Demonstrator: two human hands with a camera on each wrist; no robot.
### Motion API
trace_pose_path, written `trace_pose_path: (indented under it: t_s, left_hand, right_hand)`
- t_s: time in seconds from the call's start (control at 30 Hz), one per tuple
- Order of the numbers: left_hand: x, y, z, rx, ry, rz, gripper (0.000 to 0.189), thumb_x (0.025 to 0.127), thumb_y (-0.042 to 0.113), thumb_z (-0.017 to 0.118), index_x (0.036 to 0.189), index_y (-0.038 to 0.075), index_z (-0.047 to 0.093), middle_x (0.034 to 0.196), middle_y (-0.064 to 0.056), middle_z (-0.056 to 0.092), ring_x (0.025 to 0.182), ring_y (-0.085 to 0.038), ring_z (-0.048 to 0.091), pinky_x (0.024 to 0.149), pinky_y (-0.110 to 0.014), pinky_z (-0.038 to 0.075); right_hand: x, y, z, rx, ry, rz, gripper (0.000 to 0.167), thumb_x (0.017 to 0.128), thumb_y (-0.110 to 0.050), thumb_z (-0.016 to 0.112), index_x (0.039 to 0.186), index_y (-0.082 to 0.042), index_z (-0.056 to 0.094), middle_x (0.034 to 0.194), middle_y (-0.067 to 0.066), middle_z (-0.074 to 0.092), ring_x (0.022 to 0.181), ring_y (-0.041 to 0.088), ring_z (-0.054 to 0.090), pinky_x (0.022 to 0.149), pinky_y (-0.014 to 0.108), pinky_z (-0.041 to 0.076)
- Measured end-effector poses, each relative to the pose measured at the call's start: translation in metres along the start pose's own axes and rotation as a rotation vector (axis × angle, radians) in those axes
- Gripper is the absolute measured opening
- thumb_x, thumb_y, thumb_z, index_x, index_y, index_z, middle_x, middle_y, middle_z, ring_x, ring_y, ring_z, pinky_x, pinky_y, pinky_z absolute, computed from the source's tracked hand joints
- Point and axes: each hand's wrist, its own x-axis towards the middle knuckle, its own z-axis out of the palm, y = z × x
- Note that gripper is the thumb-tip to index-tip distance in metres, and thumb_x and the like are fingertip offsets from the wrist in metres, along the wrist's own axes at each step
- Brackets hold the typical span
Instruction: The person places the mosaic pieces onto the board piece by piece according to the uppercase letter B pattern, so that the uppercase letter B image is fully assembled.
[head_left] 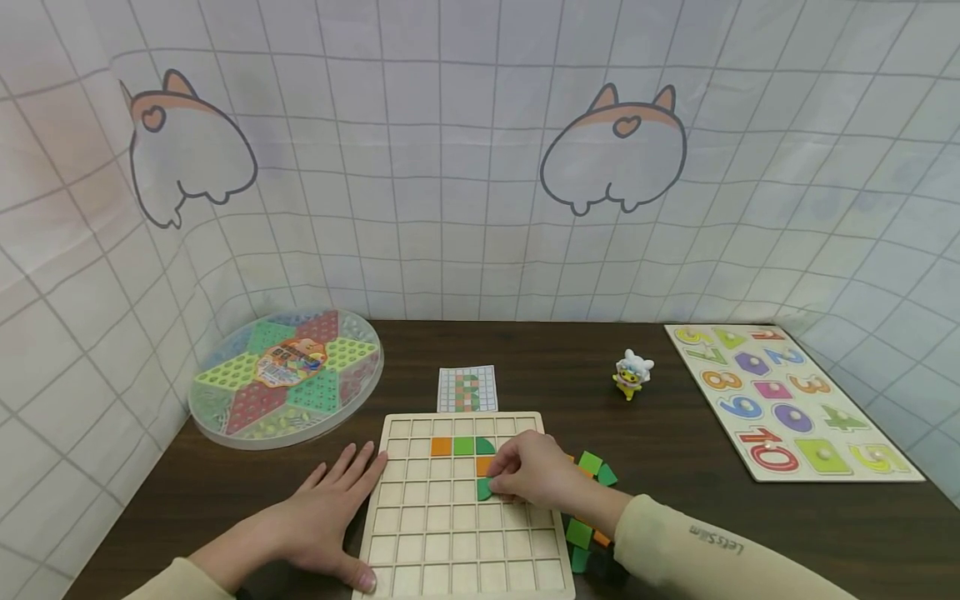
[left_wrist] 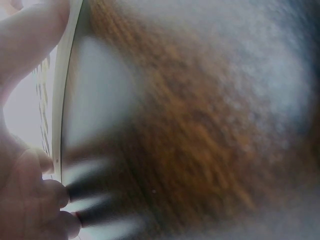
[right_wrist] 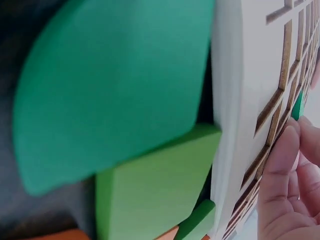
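Observation:
A wooden grid board lies on the table. Set in its cells are an orange square, a light green square, a dark green rounded piece and, below that one, another orange square. My right hand is over the board, its thumb and finger pinching a dark green rounded piece; the right wrist view shows the same piece at the fingertips. With fingers spread, my left hand rests against the board's left edge, thumb on its near corner.
Loose green and orange pieces lie right of the board, partly behind my right arm. A pattern card touches the far side. A round Chinese checkers board stands left; a small figurine and a number puzzle are right.

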Motion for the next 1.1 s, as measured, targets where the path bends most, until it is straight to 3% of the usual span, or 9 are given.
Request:
trace_pose_path:
  t_s: [0.33, 1.1]
  left_hand:
    - [-0.0011, 0.0006, -0.0003, -0.009, 0.005, 0.014, 0.145, 0.06, 0.089, 0.072, 0.166, 0.016, 0.006, 0.173, -0.016, -0.001, 0.159, -0.043, -0.003, 0.117, -0.075, 0.009]
    - [0.0002, 0.0002, 0.0008, -0.009, 0.013, 0.016, 0.144, 0.06, 0.089, 0.072, 0.166, 0.016, 0.007, 0.173, -0.017, 0.0, 0.159, -0.044, -0.001, 0.117, -0.076, 0.01]
  right_hand:
    - [0.0008, -0.003, 0.002, -0.105, 0.028, -0.063, 0.012, 0.085, -0.005, 0.082, 0.077, -0.01, 0.074, 0.067, -0.005, 0.063, 0.064, 0.009, 0.053, 0.062, 0.023, 0.044]
    - [-0.0035, -0.0049, 0.0024, -0.145, 0.026, -0.111, 0.018, 0.081, -0.002, 0.084, 0.076, -0.01, 0.068, 0.068, -0.004, 0.063, 0.066, 0.01, 0.054, 0.064, 0.025, 0.047]
